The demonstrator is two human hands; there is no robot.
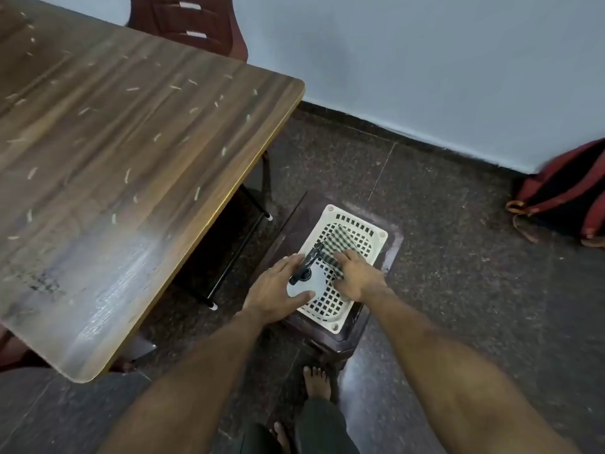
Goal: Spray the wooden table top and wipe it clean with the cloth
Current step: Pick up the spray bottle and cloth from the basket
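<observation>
The wooden table top (124, 165) fills the left of the view, strewn with several small pale crumbs. To its right, a white perforated basket (357, 231) sits on a dark stool. Inside the basket stands a white spray bottle (311, 281) with a black trigger head, and next to it lies a checked cloth (340, 240). My left hand (275, 293) curls around the bottle's body. My right hand (357, 276) rests on the cloth with its fingers pressed into it.
A dark stool (389, 253) under the basket stands on the speckled floor. A maroon chair (193, 24) is behind the table. A red and black bag (569, 194) leans against the wall at right. My bare feet (316, 383) are below.
</observation>
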